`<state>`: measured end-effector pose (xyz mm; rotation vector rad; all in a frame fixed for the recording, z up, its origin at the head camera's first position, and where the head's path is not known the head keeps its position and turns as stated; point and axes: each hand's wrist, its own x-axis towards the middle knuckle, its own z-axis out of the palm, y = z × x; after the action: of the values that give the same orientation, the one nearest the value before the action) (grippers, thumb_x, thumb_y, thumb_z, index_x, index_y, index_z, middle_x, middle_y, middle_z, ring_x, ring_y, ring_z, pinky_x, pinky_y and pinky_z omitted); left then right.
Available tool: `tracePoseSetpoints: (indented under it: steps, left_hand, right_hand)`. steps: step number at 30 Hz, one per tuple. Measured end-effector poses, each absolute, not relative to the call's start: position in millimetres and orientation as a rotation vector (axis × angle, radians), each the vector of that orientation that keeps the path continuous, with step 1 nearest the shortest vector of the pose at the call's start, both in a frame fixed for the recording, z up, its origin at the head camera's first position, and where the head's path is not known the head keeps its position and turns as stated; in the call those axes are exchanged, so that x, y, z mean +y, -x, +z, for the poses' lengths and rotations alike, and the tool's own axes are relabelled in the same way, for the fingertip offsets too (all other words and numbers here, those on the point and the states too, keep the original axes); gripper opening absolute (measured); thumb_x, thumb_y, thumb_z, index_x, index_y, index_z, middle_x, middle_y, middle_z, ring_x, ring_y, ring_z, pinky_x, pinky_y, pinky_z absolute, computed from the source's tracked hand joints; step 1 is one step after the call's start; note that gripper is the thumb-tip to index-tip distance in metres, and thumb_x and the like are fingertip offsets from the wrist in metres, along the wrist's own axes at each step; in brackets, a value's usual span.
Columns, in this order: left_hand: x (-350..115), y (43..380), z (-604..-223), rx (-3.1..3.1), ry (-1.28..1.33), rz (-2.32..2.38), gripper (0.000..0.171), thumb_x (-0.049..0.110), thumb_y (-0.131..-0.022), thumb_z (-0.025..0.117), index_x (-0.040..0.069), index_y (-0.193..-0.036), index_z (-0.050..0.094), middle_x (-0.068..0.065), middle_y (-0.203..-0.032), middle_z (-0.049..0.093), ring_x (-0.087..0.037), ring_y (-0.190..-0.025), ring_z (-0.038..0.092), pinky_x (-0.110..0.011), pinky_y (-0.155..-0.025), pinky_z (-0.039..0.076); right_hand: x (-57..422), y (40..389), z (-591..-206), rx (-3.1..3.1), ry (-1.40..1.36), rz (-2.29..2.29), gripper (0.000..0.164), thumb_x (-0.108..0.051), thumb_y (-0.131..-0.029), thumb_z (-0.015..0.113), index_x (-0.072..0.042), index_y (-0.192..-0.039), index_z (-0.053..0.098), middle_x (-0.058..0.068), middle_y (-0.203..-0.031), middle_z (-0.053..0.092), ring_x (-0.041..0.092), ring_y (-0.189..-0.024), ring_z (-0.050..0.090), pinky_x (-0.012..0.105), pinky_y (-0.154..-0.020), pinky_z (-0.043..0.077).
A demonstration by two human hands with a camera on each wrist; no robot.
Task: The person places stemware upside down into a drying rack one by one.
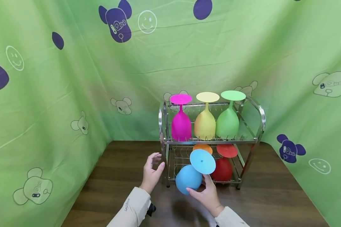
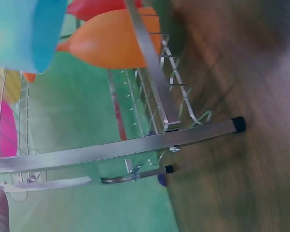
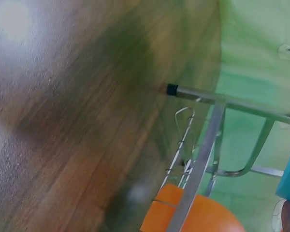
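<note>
My right hand (image 1: 206,195) grips a light blue plastic goblet (image 1: 188,179), its thumb on the bowl and its other fingers partly hidden behind. The goblet is tilted, foot up toward the right, in front of the lower tier of a two-tier metal rack (image 1: 210,142). My left hand (image 1: 152,173) holds nothing, fingers loosely bent beside the rack's left post. On the lower tier, an orange goblet (image 2: 111,41) and a red goblet (image 1: 223,170) stand upside down; the blue one hides most of the orange in the head view.
Upside down on the upper tier stand a magenta goblet (image 1: 181,126), a yellow goblet (image 1: 205,126) and a green goblet (image 1: 228,124). The rack's feet rest on a dark wooden table (image 1: 116,170). A green patterned curtain (image 1: 170,56) hangs behind and at both sides.
</note>
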<state>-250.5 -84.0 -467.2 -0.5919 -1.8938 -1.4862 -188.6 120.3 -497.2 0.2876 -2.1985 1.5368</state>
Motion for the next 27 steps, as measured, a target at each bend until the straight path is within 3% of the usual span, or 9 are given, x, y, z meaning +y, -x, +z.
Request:
tracePoseSetpoints:
  steps: [5, 11, 16, 20, 23, 27]
  left_hand:
    - [-79.5, 245.3, -437.7, -1.984, 0.374, -1.569, 0.034, -0.015, -0.080, 0.063, -0.014, -0.112, 0.051, -0.029, -0.103, 0.059, -0.031, -0.093, 0.058, -0.038, -0.077, 0.049]
    - [-76.8, 250.6, -415.2, -2.049, 0.333, -1.710, 0.035, -0.010, -0.082, 0.064, -0.016, -0.115, 0.052, -0.031, -0.105, 0.060, -0.046, -0.098, 0.059, -0.052, -0.085, 0.049]
    - [-76.3, 264.8, -413.0, -2.051, 0.346, -1.791, 0.026, -0.009, -0.082, 0.066, -0.016, -0.106, 0.059, -0.029, -0.096, 0.064, -0.043, -0.092, 0.064, -0.033, -0.080, 0.054]
    - [-79.0, 278.5, -420.0, -2.076, 0.353, -1.800, 0.021, -0.009, -0.082, 0.067, -0.017, -0.100, 0.060, -0.030, -0.091, 0.065, -0.041, -0.086, 0.065, -0.020, -0.072, 0.051]
    - [-82.4, 287.3, -427.5, -2.113, 0.354, -1.798, 0.020, -0.007, -0.083, 0.068, -0.017, -0.099, 0.061, -0.028, -0.090, 0.066, -0.038, -0.083, 0.066, -0.020, -0.071, 0.051]
    - [-85.5, 293.5, -432.9, -2.186, 0.360, -1.734, 0.019, -0.001, -0.083, 0.071, -0.012, -0.097, 0.064, -0.024, -0.089, 0.068, -0.030, -0.083, 0.066, -0.029, -0.074, 0.054]
  right_hand:
    - [120.9, 198.4, -503.3, -2.214, -0.305, 1.555, 0.078, -0.004, -0.067, 0.084, 0.000, -0.133, 0.043, 0.025, -0.127, 0.049, 0.041, -0.104, 0.057, 0.038, -0.078, 0.055]
    - [119.5, 205.8, -509.5, -2.242, -0.348, 1.495, 0.077, -0.005, -0.067, 0.084, 0.002, -0.133, 0.043, 0.028, -0.125, 0.048, 0.046, -0.105, 0.055, 0.053, -0.075, 0.054]
    - [117.5, 215.3, -517.6, -2.297, -0.340, 1.371, 0.077, -0.011, -0.067, 0.085, 0.003, -0.132, 0.045, 0.027, -0.124, 0.050, 0.045, -0.105, 0.055, 0.057, -0.077, 0.052]
    - [114.5, 225.5, -517.1, -2.320, -0.285, 1.354, 0.076, -0.015, -0.071, 0.083, 0.001, -0.134, 0.044, 0.027, -0.128, 0.049, 0.046, -0.108, 0.053, 0.062, -0.082, 0.048]
    - [111.3, 230.0, -515.8, -2.354, -0.248, 1.328, 0.076, -0.018, -0.073, 0.082, 0.001, -0.135, 0.043, 0.027, -0.130, 0.047, 0.047, -0.110, 0.052, 0.064, -0.084, 0.046]
    - [107.3, 234.6, -516.9, -2.426, -0.191, 1.245, 0.075, -0.022, -0.074, 0.080, 0.000, -0.135, 0.044, 0.024, -0.131, 0.048, 0.044, -0.111, 0.052, 0.063, -0.086, 0.045]
